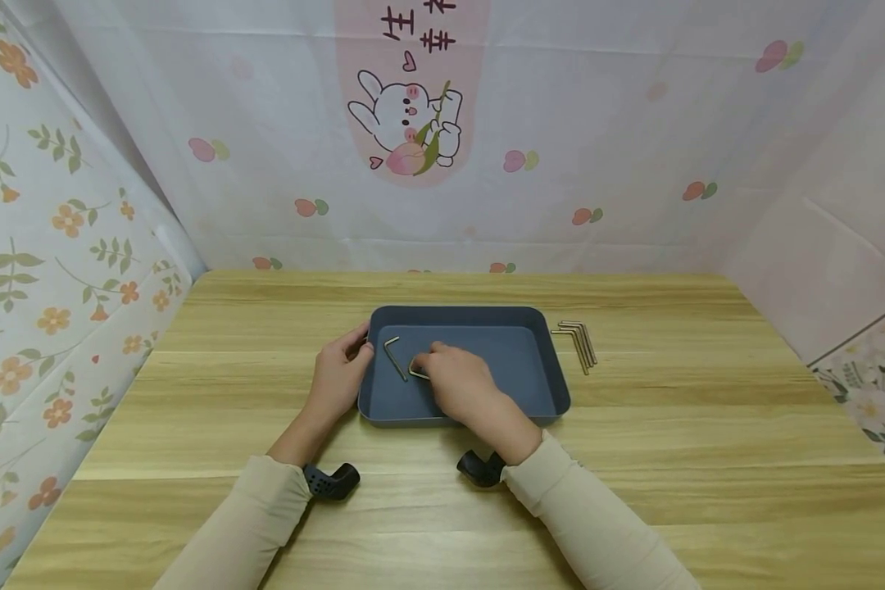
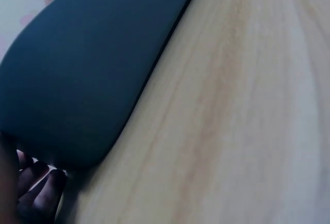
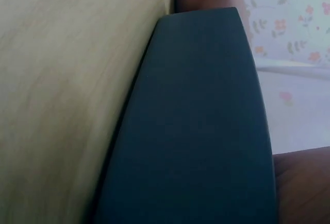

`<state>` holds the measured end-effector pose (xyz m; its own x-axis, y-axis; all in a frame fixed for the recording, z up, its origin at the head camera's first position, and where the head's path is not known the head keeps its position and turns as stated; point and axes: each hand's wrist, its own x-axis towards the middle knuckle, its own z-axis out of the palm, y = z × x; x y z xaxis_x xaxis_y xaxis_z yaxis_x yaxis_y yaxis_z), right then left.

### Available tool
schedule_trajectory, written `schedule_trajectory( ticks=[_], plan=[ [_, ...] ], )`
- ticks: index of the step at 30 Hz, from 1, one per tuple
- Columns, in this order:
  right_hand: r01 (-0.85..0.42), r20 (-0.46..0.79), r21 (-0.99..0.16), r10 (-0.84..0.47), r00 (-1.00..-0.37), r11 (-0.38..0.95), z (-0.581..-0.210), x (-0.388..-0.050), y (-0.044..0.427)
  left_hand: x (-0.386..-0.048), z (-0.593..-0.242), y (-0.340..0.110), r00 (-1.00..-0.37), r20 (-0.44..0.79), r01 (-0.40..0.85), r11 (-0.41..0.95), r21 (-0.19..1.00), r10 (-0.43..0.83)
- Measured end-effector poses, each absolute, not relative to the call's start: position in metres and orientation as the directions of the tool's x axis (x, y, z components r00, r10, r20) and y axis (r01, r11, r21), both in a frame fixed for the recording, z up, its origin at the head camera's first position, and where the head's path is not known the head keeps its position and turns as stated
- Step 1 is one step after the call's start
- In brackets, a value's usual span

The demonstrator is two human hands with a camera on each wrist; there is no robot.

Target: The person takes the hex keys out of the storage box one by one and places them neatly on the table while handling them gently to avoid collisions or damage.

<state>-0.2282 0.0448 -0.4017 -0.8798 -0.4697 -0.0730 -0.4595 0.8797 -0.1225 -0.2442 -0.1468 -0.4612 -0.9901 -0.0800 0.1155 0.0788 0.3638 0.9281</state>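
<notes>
A shallow dark grey tray (image 1: 516,360) lies on the table. My left hand (image 1: 338,373) holds its left wall, thumb at the rim and fingers along the outside; in the left wrist view, fingertips (image 2: 46,190) show beside the tray's outer wall (image 2: 93,74). Inside the tray, my right hand (image 1: 459,381) pinches an L-shaped hex key (image 1: 417,374), most of it hidden under the fingers. Just left of that hand, another brass-coloured hex key (image 1: 394,360) lies on the tray floor. The right wrist view is mostly filled by the tray's front wall (image 3: 191,116).
Right of the tray, several hex keys (image 1: 578,344) lie nested side by side on the wooden table (image 1: 708,393). A patterned white cloth (image 1: 605,123) hangs behind the table, and a floral one (image 1: 59,270) at the left. Black wrist devices (image 1: 332,482) sit at both cuffs.
</notes>
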Motion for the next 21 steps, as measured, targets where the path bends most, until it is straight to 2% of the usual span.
schedule_trajectory(
  ticks=[12,21],
  plan=[
    [-0.462,-0.017,0.017,-0.462,-0.887,0.887,-0.406,-0.2241,0.0383,-0.2426,-0.459,-0.1458,-0.989,0.126,0.092,0.353,0.931,-0.073],
    [-0.5,0.048,0.052,-0.502,-0.863,0.864,-0.4057,-0.2245,0.0386,-0.2434,-0.4593,-0.1459,-0.99,0.117,0.08,0.364,0.928,-0.08]
  ],
)
